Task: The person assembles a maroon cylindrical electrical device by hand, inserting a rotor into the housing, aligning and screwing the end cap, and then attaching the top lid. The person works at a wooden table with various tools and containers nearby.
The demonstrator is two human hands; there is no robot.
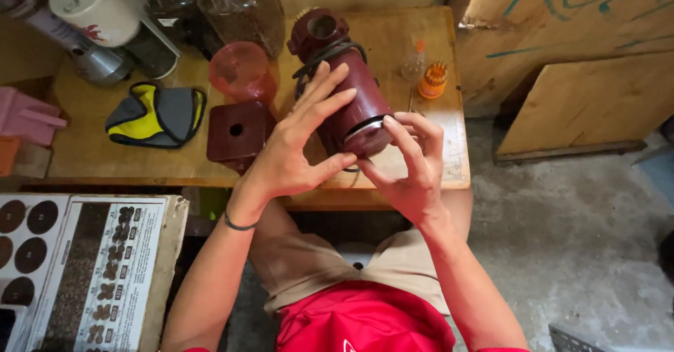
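Dark red cylindrical motor lying on wooden table; black cord wrapped round it.
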